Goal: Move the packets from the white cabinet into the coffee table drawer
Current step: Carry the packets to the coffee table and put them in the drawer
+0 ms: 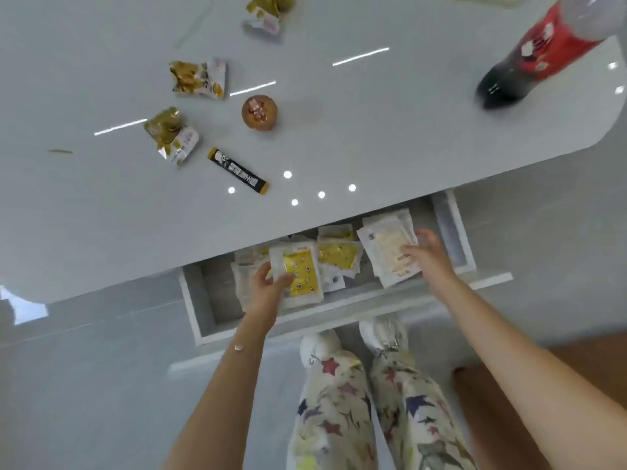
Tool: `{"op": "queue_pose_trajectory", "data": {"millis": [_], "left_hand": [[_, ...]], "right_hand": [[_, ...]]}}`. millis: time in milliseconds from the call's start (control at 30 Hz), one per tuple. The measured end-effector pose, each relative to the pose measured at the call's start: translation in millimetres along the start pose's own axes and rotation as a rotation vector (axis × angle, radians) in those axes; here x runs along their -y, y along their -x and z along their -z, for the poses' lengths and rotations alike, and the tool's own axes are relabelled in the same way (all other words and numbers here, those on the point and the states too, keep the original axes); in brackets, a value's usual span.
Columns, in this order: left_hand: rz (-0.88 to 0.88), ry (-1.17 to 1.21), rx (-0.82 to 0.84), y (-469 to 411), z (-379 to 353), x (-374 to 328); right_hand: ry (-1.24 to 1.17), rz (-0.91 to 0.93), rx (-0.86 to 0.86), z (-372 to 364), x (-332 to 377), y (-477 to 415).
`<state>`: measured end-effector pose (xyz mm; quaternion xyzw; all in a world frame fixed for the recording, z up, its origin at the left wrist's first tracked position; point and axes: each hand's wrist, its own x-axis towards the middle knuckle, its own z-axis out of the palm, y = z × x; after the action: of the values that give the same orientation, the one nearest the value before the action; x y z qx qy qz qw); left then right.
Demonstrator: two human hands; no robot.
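Observation:
The coffee table drawer [203,310] stands pulled open below the glossy white table top, with several flat packets lying inside. My left hand [271,286] grips a white packet with a yellow panel [302,273] over the drawer's middle. My right hand [427,256] holds a stack of pale cream packets [386,252] at the drawer's right end. Between them lie more yellow packets [339,256]. The white cabinet is out of view.
On the table top [373,130] lie several snack bags [198,78], a black stick sachet [237,171] and a small round brown tub [259,111]. A dark soda bottle with a red label [543,52] stands at the far right. My legs and white shoes [383,334] are right below the drawer front.

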<state>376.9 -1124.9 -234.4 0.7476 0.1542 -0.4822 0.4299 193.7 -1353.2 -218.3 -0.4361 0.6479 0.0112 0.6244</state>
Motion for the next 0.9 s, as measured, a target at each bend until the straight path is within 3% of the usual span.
{"op": "queue_pose_trajectory", "data": {"millis": [233,400,567,900], "left_hand": [[-0.005,0.003,-0.074,-54.3,-24.9,36.7],[-0.107,-0.173,-0.18,-41.3,-26.8,43.0],[-0.316,-0.413,-0.218,15.4,-18.0,20.3],[-0.706,-0.922,-0.244,214.6,-6.3,-105.0]], "right_hand": [[0.05,-0.004,0.006,-31.0,-49.8,-88.3],[0.298,0.057,-0.01,-32.9,-53.2,-87.6],[0.626,0.282,-0.023,-21.5,-16.9,-24.9],[1.085,0.68,0.047,27.0,144.7,174.2]]}}
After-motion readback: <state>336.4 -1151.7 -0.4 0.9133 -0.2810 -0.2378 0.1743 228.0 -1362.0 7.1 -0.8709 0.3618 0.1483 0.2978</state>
